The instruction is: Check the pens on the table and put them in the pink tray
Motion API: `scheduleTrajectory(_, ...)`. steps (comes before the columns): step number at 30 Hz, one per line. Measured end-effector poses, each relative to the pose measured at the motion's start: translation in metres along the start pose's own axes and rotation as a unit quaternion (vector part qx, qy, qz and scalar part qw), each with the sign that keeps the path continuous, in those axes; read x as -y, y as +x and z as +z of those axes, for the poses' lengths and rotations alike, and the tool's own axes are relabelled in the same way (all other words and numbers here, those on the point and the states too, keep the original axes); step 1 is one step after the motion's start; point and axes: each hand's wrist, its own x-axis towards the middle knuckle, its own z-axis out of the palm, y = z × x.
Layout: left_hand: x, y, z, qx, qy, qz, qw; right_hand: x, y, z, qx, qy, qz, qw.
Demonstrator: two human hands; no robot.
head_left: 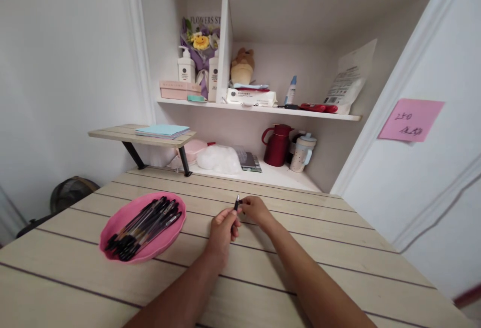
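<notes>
Over the middle of the table, my left hand [224,228] is closed around a black pen [236,203], its silvery tip pointing up past the thumb. Most of the pen's barrel is hidden inside the fist. My right hand [256,210] is right beside it, thumb and fingers pinched on a small dark piece [241,202] close to the pen; its kind is too small to tell. Left of my hands, a pink bowl [179,225] with a wavy rim holds several black pens [145,228] lying in a loose bundle.
The slatted wooden table [263,278] spreads under both forearms. A small raised shelf [112,132] at the back left carries blue paper [162,130]. Along the back stand a white plastic bag [219,159], a red jug [277,145] and a pale cup [302,152].
</notes>
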Motion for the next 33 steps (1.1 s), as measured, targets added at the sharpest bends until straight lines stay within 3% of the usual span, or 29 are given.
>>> scheduleTrajectory(3, 0.002, -0.001, 0.001, 0.018, 0.017, -0.005, 1.0, 0.002, -0.002, -0.022, -0.008, 0.109, -0.028, 0.994)
scheduleTrajectory(6, 0.002, -0.004, 0.003, 0.039, 0.032, -0.005, 0.999, 0.01, -0.007, -0.038, -0.04, 0.344, -0.074, 0.935)
scheduleTrajectory(8, 0.001, -0.006, 0.004, 0.046, 0.044, -0.005, 0.998, 0.015, -0.01, -0.043, -0.042, 0.421, -0.091, 0.902)
scheduleTrajectory(11, -0.001, -0.008, 0.005, 0.048, 0.055, -0.008, 0.997, 0.021, -0.014, -0.044, -0.023, 0.427, -0.101, 0.898)
scheduleTrajectory(19, -0.004, -0.006, 0.005, 0.046, 0.034, 0.008, 0.998, 0.026, -0.023, -0.035, 0.1, 0.324, -0.114, 0.934)
scheduleTrajectory(26, -0.002, -0.006, 0.005, 0.085, -0.038, -0.012, 0.996, 0.021, -0.021, -0.029, 0.116, 0.335, -0.113, 0.928)
scheduleTrajectory(33, -0.008, -0.005, 0.004, 0.049, -0.027, 0.017, 0.998, 0.027, -0.024, -0.027, 0.104, 0.352, -0.115, 0.923)
